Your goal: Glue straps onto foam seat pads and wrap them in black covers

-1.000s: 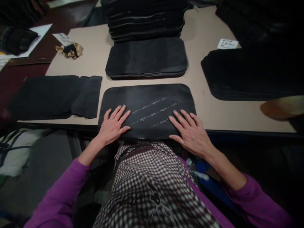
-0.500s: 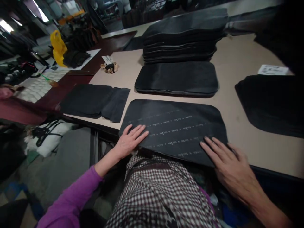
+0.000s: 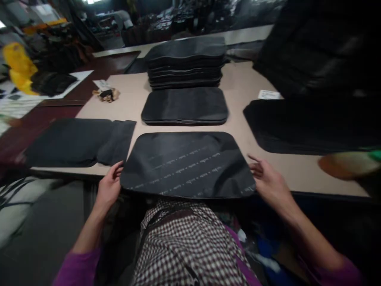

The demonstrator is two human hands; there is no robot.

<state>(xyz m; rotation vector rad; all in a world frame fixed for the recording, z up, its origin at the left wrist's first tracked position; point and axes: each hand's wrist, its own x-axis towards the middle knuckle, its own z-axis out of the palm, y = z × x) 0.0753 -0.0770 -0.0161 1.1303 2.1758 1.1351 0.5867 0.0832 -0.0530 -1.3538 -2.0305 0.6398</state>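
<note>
A black rounded panel printed with slanted lines of small pale marks lies at the near edge of the tan table, overhanging it toward me. My left hand is curled round the panel's left near corner. At the panel's right edge my right hand has bent fingers touching it. My checked apron and purple sleeves fill the bottom of the view.
Behind the panel lies a low pile of like panels, then a tall stack. Black fabric pieces lie left, a dark pile and white tag right. A blurred tan object juts in at right.
Both hands slid from lying flat on top of the panel out to its left and right edges. The view swung left, then back to centre.
</note>
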